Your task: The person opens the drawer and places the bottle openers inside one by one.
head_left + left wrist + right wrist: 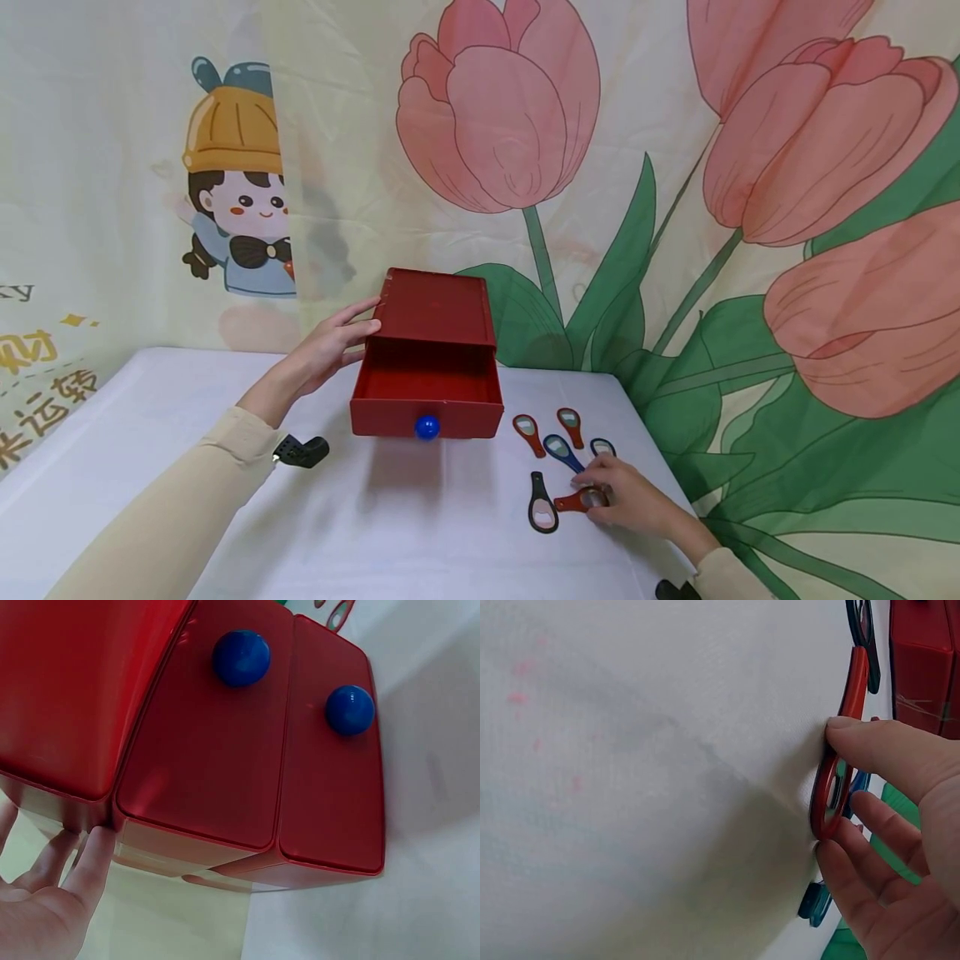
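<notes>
A red drawer box (435,304) has its upper drawer (390,418), with a blue knob (427,427), pulled out. The drawer's inside shows bare. My left hand (322,350) rests fairly straight fingers against the box's left side; the left wrist view shows fingertips at its edge. On the right, my right hand (626,493) pinches a red bottle opener (829,791) between thumb and fingertips, low over the white cloth. Around it lie a black opener (537,492), a blue opener (566,454), two more red openers (528,433) and a dark-rimmed one (602,447), partly hidden by the hand.
A white cloth (315,533) covers the table. A second blue knob (350,710) marks a lower drawer front. Behind the table hangs a curtain (352,167) printed with tulips and a cartoon figure.
</notes>
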Tool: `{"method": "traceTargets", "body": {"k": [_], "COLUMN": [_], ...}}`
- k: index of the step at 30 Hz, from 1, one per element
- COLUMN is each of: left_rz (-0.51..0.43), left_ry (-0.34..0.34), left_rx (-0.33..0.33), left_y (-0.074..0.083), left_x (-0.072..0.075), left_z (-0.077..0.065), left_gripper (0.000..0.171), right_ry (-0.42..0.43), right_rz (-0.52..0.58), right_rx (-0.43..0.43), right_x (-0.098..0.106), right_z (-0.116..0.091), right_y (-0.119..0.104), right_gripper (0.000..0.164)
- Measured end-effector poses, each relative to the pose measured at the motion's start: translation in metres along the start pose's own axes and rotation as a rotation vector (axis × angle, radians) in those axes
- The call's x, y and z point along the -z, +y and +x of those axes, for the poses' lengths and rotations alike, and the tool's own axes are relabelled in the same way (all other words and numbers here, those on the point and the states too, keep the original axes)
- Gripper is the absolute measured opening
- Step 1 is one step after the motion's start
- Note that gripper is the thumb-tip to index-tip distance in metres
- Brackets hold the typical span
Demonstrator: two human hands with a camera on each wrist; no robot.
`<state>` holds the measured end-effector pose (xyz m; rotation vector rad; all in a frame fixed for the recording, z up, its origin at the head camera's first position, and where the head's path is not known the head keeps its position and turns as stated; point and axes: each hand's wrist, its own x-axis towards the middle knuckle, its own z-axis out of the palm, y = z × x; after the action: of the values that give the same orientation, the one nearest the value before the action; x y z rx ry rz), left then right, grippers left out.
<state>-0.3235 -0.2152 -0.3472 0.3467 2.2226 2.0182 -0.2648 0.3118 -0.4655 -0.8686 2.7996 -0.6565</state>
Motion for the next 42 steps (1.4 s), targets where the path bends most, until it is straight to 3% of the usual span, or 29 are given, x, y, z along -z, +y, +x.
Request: {"method": "traceTargets", "body": {"k": [11,22,42], "left_rz": [0.001,0.012,0.028], "left_ry": [0.001,0.000,-0.006], "left_rx": [-0.003,-0.010,0.002], "left_y": [-0.001,0.002,0.005], "left_x": [0.000,-0.002,-0.001], "left_z": [0.000,0.001,0.000], "left_gripper": [0.077,0.076,0.079], "right_ry": [-0.021,0.020,0.156], "right_rz": [-0.008,-0.015,-0.069], "right_rx": [0.050,0.102,0.206], "right_x": [0.004,0.013,0.067], "right_z": [-0.003,0.000,0.023], "right_y": [-0.003,-0.007,-0.072], "right_gripper": [0.023,0.024,0.027]}}
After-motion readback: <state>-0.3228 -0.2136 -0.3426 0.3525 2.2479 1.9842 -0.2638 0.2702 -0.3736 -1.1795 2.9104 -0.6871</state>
